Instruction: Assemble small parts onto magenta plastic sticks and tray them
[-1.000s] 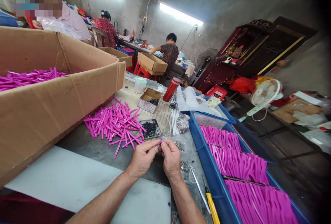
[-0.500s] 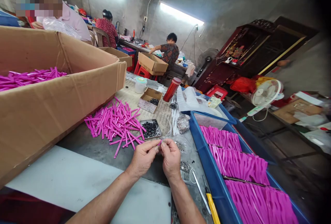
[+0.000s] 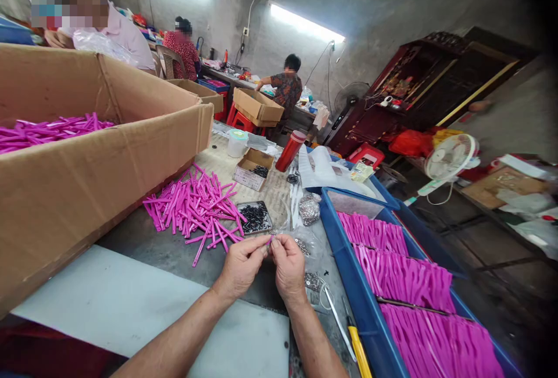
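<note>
My left hand (image 3: 242,265) and my right hand (image 3: 288,267) meet fingertip to fingertip over the table, both closed in a pinch. Between them shows a sliver of a magenta plastic piece (image 3: 271,239); the fingers hide most of it. Just beyond the hands lies a small metal tray (image 3: 267,224) of black screw-like parts (image 3: 251,216). To its left is a loose pile of slim magenta plastic strips (image 3: 189,206). Small metal washer-like parts (image 3: 301,246) in clear plastic are close to my right hand.
A large cardboard box (image 3: 143,151) with more strips walls off the left. On the right stands a blue crate (image 3: 349,285) packed with magenta pieces in rows. A yellow-handled screwdriver (image 3: 357,349), white tweezers-like tool (image 3: 340,323) and red flask (image 3: 290,151) lie or stand nearby. Co-workers sit farther back.
My hands stay in the same pinch at nearly the same spot. In the background, the seated co-workers have shifted their heads and arms slightly.
</note>
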{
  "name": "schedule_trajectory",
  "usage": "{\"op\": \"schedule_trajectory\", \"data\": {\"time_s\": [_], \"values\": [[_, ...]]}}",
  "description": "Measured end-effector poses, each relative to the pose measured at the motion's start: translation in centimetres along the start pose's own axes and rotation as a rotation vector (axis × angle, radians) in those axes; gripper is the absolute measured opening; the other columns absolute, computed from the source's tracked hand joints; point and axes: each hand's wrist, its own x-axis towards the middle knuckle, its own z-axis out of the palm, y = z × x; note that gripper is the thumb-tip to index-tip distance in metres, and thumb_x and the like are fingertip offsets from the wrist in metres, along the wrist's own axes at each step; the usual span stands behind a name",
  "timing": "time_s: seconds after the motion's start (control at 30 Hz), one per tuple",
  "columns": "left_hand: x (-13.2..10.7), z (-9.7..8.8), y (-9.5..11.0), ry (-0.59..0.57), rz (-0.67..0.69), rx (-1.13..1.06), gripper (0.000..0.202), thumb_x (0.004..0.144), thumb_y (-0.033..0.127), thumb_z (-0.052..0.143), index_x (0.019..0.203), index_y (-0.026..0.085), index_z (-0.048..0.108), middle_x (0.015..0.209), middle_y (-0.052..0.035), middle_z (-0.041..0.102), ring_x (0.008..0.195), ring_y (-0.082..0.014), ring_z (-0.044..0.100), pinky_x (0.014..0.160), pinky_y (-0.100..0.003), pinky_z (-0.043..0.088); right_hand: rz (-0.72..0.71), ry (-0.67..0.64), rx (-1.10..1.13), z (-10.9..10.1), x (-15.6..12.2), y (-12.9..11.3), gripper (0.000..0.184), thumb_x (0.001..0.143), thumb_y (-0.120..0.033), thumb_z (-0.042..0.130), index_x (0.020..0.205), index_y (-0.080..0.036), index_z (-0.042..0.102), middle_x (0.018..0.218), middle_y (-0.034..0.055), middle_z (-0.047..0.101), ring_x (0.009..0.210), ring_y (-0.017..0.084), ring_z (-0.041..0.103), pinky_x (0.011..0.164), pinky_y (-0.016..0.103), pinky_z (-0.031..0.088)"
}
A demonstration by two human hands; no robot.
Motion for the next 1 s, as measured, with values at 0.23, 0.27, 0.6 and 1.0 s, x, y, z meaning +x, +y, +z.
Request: {"op": "schedule_trajectory", "data": {"time_s": [0.23,0.27,0.6,1.0], "values": [[0.1,0.15,0.31,0.016,-0.022,-0.025,0.027,0.068,0.016,0.049,0.087,0.012,0.067,0.056,-0.0025,0.061,0.048,-0.0104,0.051,0.041,-0.019,0.041,0.014,-0.045,0.031,-0.02,-0.18,0.12,0.027,0.075,-0.036,0.046,0.056,-0.017,0.042,0.05,-0.0056,0.039,0.046,0.007,0.035,0.044,0.019,0.029],[0.1,0.16,0.34,0.022,-0.03,-0.028,0.026,0.068,0.016,0.049,0.086,0.012,0.067,0.055,-0.0027,0.061,0.048,-0.0106,0.051,0.04,-0.019,0.04,0.013,-0.043,0.027,-0.09,-0.2,0.22,0.027,0.076,-0.037,0.045,0.058,-0.017,0.043,0.051,-0.0054,0.04,0.046,0.007,0.035,0.043,0.019,0.028],[0.0,0.06,0.22,0.002,-0.045,-0.01,0.028,0.069,0.017,0.049,0.09,0.012,0.066,0.051,-0.0024,0.059,0.048,-0.0115,0.051,0.038,-0.018,0.038,-0.029,-0.013,-0.072,-0.02,-0.07,0.04,0.022,0.073,-0.035,0.049,0.061,-0.016,0.048,0.051,-0.005,0.043,0.046,0.008,0.038,0.044,0.02,0.031],[0.01,0.13,-0.07,0.008,-0.067,-0.057,0.027,0.068,0.019,0.05,0.088,0.012,0.067,0.051,-0.0019,0.057,0.041,-0.0082,0.043,0.034,-0.017,0.032,0.036,-0.024,0.04,-0.08,-0.14,0.24,0.024,0.076,-0.037,0.045,0.064,-0.017,0.047,0.049,-0.0069,0.038,0.04,0.005,0.031,0.038,0.018,0.025]]}}
